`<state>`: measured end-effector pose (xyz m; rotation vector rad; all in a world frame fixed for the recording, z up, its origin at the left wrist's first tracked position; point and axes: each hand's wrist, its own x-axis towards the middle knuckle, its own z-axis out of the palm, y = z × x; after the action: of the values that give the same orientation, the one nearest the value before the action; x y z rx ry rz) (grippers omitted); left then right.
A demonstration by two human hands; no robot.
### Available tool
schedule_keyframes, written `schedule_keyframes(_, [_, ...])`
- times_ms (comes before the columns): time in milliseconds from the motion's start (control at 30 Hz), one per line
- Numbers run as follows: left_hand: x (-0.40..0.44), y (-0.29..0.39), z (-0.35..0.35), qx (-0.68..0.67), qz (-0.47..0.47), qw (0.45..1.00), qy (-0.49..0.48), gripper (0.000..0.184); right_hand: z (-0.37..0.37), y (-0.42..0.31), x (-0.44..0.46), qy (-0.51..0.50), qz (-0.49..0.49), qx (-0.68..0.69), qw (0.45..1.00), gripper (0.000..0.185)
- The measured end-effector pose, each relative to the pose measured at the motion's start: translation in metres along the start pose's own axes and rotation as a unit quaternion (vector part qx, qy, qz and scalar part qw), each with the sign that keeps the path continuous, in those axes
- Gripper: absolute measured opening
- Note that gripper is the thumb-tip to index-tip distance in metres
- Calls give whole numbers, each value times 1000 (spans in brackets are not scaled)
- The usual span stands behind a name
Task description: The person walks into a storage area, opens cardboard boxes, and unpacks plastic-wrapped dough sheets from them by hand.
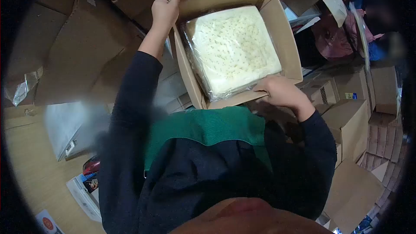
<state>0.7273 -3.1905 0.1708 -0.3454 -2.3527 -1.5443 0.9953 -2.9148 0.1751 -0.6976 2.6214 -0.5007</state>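
A cardboard box [284, 34] stands open against my front, its far flap raised. Inside lies a square, cream-coloured, soft-looking item [236, 45] dotted with small marks and wrapped in clear plastic; its kind I cannot make out. My left hand [167, 12] grips the box at its far left corner, by the base of the raised flap, thumb on top. At the near right, my right hand [279, 91] closes over the near wall of the box, with its fingertips by the edge of the wrapped item.
Large cardboard boxes [73, 39] rise on the left. More cartons [351, 125] are stacked at right, beside a floor of wooden slats [383, 136]. A white plastic-wrapped thing [65, 125] rests on a tan surface [26, 151] at lower left. Pink checked fabric [333, 39] shows at upper right.
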Motion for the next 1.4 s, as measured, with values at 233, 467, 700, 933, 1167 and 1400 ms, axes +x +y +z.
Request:
schedule_keyframes(233, [-4,1,-1,35,20,999,21,56,-57,39,95,156,-5,-2,988,63])
schedule_keyframes(467, [-11,9,-6,72,-6,997,18,51,-77,69,186,128,34,-51,990,71])
schedule_keyframes(700, [-5,-6,-4,74,0,997,20,48,-113,39,154,176,35,-20,984,47])
schedule_keyframes(933, [-15,-1,0,14,8,999,27,54,-153,-21,58,33,-115,-52,991,24])
schedule_keyframes(1167, [-17,4,-2,19,1,1000,22,50,-156,-9,83,-40,-98,45,993,53])
schedule_keyframes(1400, [-17,1,2,3,7,1000,30,50,-111,41,197,-90,91,-25,991,56])
